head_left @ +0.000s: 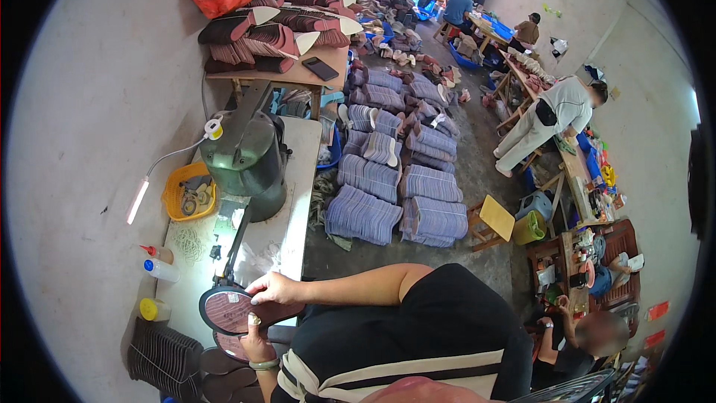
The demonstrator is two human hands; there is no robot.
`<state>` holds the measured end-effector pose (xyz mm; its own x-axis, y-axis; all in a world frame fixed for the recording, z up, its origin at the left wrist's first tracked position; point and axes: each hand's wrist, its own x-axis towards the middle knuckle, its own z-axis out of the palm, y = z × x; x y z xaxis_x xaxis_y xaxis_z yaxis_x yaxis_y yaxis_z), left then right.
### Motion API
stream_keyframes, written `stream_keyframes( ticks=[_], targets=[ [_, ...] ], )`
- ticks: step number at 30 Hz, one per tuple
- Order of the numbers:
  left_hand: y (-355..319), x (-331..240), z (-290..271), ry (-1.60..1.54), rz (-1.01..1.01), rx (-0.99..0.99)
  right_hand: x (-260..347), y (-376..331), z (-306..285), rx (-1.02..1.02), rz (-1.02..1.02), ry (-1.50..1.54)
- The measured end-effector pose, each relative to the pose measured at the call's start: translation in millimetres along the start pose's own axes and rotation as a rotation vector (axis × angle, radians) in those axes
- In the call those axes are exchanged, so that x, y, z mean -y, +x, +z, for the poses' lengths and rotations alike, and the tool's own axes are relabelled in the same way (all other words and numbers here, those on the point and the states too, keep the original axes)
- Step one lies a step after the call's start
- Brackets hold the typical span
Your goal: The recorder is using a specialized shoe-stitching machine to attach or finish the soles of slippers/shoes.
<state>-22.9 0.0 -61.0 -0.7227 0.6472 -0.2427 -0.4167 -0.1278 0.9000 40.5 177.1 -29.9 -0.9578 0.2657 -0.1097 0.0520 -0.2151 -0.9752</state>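
My right hand (272,289) rests its fingers on the top edge of an oval reddish-brown shoe sole with a black rim (226,310). My left hand (253,339), with a bangle at the wrist, grips the same sole from below, thumb on its face. The sole lies at the near end of a white worktable (298,179), under the thin black arm (237,242) of a dark green machine (246,157). A second similar sole (227,345) lies just below it, partly hidden by my left hand.
A yellow basket (190,192), a bent lamp (138,201) and small bottles (158,269) stand beside the machine. Dark soles are stacked (160,358) at lower left. Blue-grey sole piles (365,213) cover the floor. A stool (492,218) and several people are at right.
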Motion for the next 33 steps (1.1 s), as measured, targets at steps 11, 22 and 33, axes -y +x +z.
stream_keyframes(
  ticks=[11,22,33],
  targets=[
    [-5,13,-10,0.136,0.040,0.032,-3,-5,-6,0.067,-0.006,-0.071],
    [-7,11,-11,-0.188,-0.073,0.015,-3,-9,2,0.111,-0.018,-0.046],
    [-14,-4,1,-0.216,-0.113,-0.010,-1,-11,4,0.117,-0.020,-0.072]
  ],
)
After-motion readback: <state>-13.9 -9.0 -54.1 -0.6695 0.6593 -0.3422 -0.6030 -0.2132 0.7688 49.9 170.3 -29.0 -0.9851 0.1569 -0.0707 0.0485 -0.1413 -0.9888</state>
